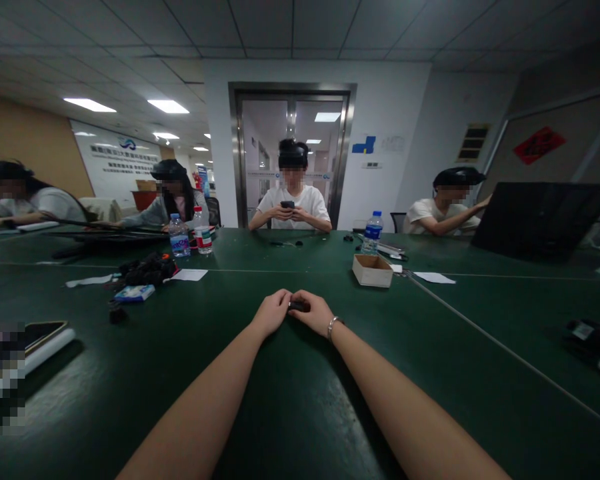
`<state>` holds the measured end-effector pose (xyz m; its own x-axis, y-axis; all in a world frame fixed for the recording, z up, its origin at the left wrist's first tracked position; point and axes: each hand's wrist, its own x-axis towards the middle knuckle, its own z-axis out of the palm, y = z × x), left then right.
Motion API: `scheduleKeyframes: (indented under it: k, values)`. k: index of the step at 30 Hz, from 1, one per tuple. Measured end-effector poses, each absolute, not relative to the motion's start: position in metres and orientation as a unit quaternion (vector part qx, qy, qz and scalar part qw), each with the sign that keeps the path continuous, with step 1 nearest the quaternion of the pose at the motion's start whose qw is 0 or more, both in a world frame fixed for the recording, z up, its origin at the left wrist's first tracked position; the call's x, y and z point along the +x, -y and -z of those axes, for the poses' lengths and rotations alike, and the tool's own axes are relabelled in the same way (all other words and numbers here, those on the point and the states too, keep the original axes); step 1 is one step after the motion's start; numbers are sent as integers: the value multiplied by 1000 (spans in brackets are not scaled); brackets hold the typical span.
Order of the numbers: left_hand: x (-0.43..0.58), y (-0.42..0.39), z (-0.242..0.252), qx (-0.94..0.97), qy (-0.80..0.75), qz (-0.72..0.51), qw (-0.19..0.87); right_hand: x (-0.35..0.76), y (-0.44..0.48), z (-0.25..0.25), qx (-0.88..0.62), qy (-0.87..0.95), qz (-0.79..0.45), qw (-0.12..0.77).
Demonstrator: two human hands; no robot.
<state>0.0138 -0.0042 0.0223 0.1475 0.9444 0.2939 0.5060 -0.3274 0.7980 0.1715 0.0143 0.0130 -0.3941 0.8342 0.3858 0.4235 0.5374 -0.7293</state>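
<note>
Head view: both forearms reach out over the green table [430, 373] and the hands meet at its middle, well ahead of the body. Between them sits a small dark piece [299, 306], just off the tabletop or resting on it; which one cannot be told. The left hand [271, 312] curls in from the left with its fingertips closed on the piece's left end. The right hand [314, 312], with a bracelet [333, 325] at the wrist, closes on the right end, thumb over the top. So the piece lies right of the left hand and left of the right hand, equally near to both. Its long axis seems to run left to right, though the fingers hide most of it. Far right of the hands stands an open box [373, 270] with a bottle [373, 232] behind it. Far left lie a black bundle [147, 270] and a paper slip [190, 274]. Across the table a person [293, 203] holds a phone in both hands.
</note>
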Motion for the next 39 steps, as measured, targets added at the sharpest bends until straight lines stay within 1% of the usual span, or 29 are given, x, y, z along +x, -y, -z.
scheduleKeyframes:
  k: [7, 13, 18, 22, 26, 35, 39]
  values:
    - [16, 5, -20, 692, -500, -429, 295, 170, -11, -16, -375, 812, -199, 401]
    - [16, 5, -21, 702, -505, -405, 296, 168, -8, -20, -385, 833, -159, 364]
    - [15, 5, -21, 711, -518, -377, 290, 169, -8, -22, -388, 831, -174, 359]
    - [16, 5, -20, 699, -496, -418, 302, 170, -7, -24, -409, 805, -207, 377]
    - [15, 2, -18, 672, -503, -443, 317, 170, -6, -25, -410, 806, -204, 376]
    - [11, -2, -14, 665, -510, -428, 337, 170, -5, -26, -410, 807, -207, 371]
    - [12, -1, -16, 664, -529, -415, 327, 170, -4, -26, -412, 806, -209, 369]
